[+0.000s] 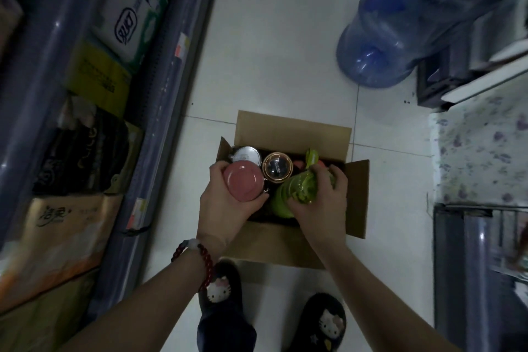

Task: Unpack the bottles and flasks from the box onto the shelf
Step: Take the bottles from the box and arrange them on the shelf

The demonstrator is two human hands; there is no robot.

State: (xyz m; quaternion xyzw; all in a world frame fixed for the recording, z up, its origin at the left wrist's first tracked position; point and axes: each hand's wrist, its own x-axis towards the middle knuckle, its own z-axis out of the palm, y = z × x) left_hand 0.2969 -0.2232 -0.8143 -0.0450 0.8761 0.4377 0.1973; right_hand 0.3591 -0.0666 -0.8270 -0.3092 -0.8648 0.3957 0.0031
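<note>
Cardboard box [297, 134] open on floor, centre of frame, flaps out. Left hand [225, 203] grip curled round pink flask [243, 181], at box's left side. Right hand [320, 203] grip wrapped on green bottle [294, 190] (lime cap toward top of frame), over box's right half. Silver-lidded flask [247, 154] and gold-rimmed jar [277, 166] stand inside box, behind them. Shelf [160, 94] runs along left of frame; blue water jug [400, 23] upper right.
</note>
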